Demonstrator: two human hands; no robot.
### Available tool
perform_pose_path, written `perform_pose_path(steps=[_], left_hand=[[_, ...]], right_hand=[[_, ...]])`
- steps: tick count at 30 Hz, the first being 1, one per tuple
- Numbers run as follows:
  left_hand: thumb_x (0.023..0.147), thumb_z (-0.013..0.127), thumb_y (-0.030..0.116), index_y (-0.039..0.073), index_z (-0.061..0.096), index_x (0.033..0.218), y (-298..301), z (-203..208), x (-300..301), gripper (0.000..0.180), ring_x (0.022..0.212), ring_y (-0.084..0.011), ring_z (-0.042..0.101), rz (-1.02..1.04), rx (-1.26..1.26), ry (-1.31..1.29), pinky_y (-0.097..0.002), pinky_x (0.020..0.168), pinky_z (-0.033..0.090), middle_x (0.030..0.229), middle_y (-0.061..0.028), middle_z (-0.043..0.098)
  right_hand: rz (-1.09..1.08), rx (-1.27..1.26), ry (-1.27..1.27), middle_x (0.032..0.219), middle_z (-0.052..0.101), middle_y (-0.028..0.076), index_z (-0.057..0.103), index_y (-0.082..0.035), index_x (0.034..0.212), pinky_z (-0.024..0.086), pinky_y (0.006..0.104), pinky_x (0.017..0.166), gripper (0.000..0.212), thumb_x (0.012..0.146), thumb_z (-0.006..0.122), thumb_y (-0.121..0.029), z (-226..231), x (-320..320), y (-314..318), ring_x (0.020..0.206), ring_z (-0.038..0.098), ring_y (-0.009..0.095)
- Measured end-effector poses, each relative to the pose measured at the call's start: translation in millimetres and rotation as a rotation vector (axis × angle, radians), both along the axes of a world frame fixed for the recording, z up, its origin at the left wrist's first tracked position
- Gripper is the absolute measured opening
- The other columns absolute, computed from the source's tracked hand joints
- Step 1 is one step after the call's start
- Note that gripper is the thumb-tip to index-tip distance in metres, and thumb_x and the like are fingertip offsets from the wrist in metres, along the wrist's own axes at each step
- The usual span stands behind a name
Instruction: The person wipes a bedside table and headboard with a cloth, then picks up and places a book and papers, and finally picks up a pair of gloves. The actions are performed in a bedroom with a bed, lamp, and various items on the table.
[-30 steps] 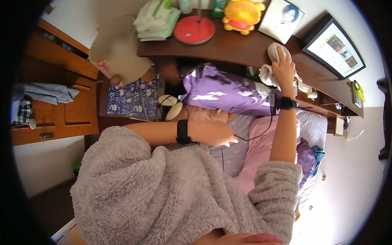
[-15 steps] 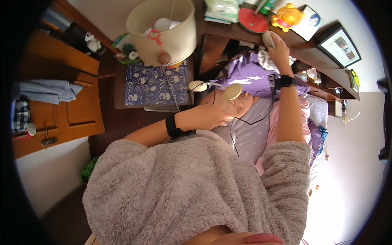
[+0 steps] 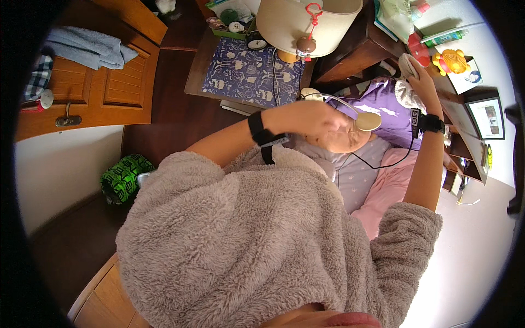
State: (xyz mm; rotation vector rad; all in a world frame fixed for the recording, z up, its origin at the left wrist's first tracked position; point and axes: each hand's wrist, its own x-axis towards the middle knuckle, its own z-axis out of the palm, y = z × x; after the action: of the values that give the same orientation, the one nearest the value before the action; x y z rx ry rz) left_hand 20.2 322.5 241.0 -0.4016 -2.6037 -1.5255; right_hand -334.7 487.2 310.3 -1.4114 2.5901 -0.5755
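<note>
My right hand [image 3: 424,81] is closed round a pale, flattened oval thing [image 3: 407,65] at the edge of the dark wooden headboard shelf; its kind is unclear. My left hand [image 3: 322,121] is in front of a tan, rounded cushion-like thing [image 3: 347,143] on the bed. Motion smears its fingers, so I cannot tell whether they grip anything. Beside it is a cream headset-like thing with an oval pad [image 3: 368,121] at the end of a curved band. A purple cloth [image 3: 380,112] with white marks lies behind, near a frilled white cloth [image 3: 407,95].
At the far left of the bed, a bedside table holds a blue patterned mat [image 3: 238,74], a cream lampshade [image 3: 287,24] and a small clock [image 3: 255,41]. A yellow-orange toy fan [image 3: 450,62] and picture frame [image 3: 485,117] stand on the shelf. A black cable [image 3: 383,165] crosses the bed.
The whole view has shifted, so the room's things appear farther right. My left hand has moved up over the tan thing and blurs. My right hand still holds the pale oval at the shelf.
</note>
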Motion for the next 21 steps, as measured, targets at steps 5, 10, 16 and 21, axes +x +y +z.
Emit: perform_pose_path(steps=[5,10,16,21], left_hand=[[0.094,0.064,0.019,0.002,0.068,0.116,-35.0,12.7,-38.9,0.028,0.097,-0.0152,0.069,0.265,0.332,0.201,-0.0293,0.085,0.055,0.109,-0.0099,0.072],[0.095,0.063,0.022,0.002,0.07,0.108,-59.0,35.5,-89.2,0.025,0.084,-0.0147,0.071,0.287,0.209,0.461,-0.0288,0.076,0.056,0.093,-0.0088,0.074],[0.095,0.063,0.019,-0.003,0.068,0.104,-20.9,80.2,-161.1,0.024,0.078,-0.0161,0.069,0.104,0.377,0.561,-0.029,0.069,0.053,0.088,-0.0146,0.071],[0.083,0.064,0.024,0.009,0.073,0.081,74.7,115.3,-229.0,0.018,0.054,-0.0234,0.064,0.319,0.158,0.608,-0.0366,0.053,0.05,0.064,-0.0132,0.064]], right_hand=[[0.051,-0.087,-0.2,0.129,0.063,0.017,0.053,-0.008,0.139,0.041,0.03,0.103,0.058,0.081,0.055,-0.01,16.3,31.2,2.2,0.12,0.058,0.023],[-0.09,-0.306,-0.271,0.134,0.057,0.014,0.049,-0.006,0.143,0.044,0.0293,0.099,0.06,0.084,0.057,-0.006,48.1,74.9,33.0,0.118,0.056,0.021],[-0.37,-0.563,-0.387,0.124,0.06,0.013,0.047,0.001,0.143,0.05,0.0261,0.086,0.056,0.088,0.056,-0.006,84.1,111.1,96.1,0.102,0.061,0.017],[-0.554,-0.767,-0.489,0.118,0.062,0.011,0.048,0.003,0.14,0.05,0.0251,0.08,0.054,0.086,0.054,-0.005,86.2,131.6,151.9,0.094,0.062,0.017]])
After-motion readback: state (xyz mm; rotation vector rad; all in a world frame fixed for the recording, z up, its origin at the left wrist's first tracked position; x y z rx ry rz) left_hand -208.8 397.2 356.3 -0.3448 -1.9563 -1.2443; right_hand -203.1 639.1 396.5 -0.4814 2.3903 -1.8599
